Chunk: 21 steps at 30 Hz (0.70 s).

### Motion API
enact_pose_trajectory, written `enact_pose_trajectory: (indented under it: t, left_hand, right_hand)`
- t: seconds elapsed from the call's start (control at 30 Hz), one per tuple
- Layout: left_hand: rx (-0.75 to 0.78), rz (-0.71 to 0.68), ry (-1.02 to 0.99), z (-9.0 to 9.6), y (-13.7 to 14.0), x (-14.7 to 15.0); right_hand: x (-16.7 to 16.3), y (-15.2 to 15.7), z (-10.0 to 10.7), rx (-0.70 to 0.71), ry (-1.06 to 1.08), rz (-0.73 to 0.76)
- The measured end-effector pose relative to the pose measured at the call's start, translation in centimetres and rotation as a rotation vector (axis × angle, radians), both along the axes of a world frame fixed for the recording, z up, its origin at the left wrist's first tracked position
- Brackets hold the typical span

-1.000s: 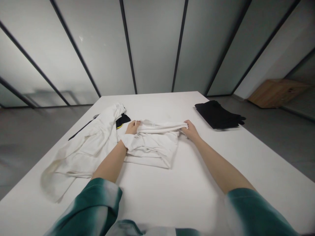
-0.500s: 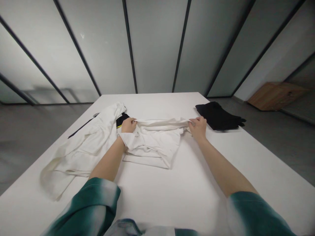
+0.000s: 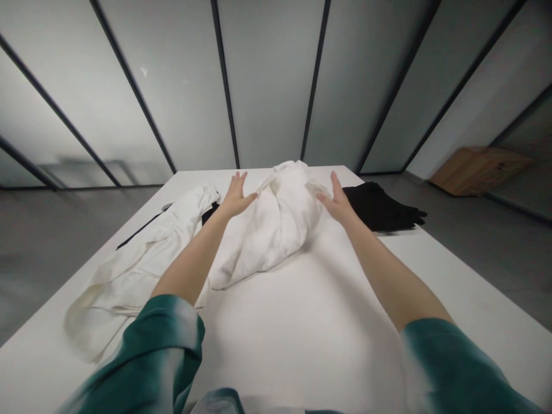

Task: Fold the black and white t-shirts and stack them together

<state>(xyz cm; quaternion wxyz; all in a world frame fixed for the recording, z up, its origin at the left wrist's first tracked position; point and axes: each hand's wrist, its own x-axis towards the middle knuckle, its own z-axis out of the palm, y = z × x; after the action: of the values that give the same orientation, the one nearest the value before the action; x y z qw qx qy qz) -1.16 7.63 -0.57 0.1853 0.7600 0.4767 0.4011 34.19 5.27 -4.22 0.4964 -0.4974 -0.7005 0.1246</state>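
A white garment (image 3: pixel 282 221) billows in loose folds over the middle of the table; its exact kind is unclear. Its upper part is raised toward the far edge, and its lower left corner rests on the tabletop. On its left side is my left hand (image 3: pixel 236 195), fingers spread, thumb close to the cloth. To its right, my right hand (image 3: pixel 338 201) has thumb and fingers apart near the cloth's edge. Neither hand grips the fabric; whether the thumbs touch it I cannot tell.
Another white garment (image 3: pixel 142 276) lies spread on the left of the white table (image 3: pixel 302 339), with a black piece (image 3: pixel 210 213) beside it and a thin dark strip (image 3: pixel 140 230) behind. A folded black garment (image 3: pixel 379 207) lies at the right edge. Frosted panels (image 3: pixel 271 80) stand beyond.
Both hands held the white garment's far edge stretched low over the table. They have let go and opened, and the garment has risen and puffed up away from me.
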Motion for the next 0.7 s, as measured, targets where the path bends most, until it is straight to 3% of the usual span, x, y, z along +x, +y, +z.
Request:
enact_pose_trajectory:
  t: [0.07,0.17,0.3,0.4,0.5,0.6,0.7]
  left_hand:
    - [0.005,0.010,0.143,-2.2,-1.4,1.0]
    - [-0.143,0.036,0.330,-6.1,-3.8,2.1]
    - [-0.296,0.121,0.460,-9.3,-5.8,2.3]
    - [-0.222,0.200,0.493,-9.6,-6.3,1.6]
    - [-0.198,0.317,0.578,-8.7,-6.6,0.9]
    - [-0.301,0.349,0.646,-7.7,-6.7,0.5]
    - [-0.366,0.177,0.608,-7.2,-6.6,0.2]
  right_hand:
    - [-1.3,-1.0,-1.8,-0.045,-0.143,-0.013]
    - [-3.1,-3.0,-5.3,-0.147,-0.376,-0.048]
    - [-3.4,-4.7,-8.9,-0.203,-0.473,-0.262]
    - [-2.0,-4.8,-9.9,-0.218,-0.444,-0.424]
    - [-0.6,-4.7,-9.7,-0.283,-0.452,-0.470]
    - [-0.5,-4.8,-9.3,-0.342,-0.513,-0.406]
    - [-1.4,-5.0,-8.7,-0.326,-0.596,-0.242]
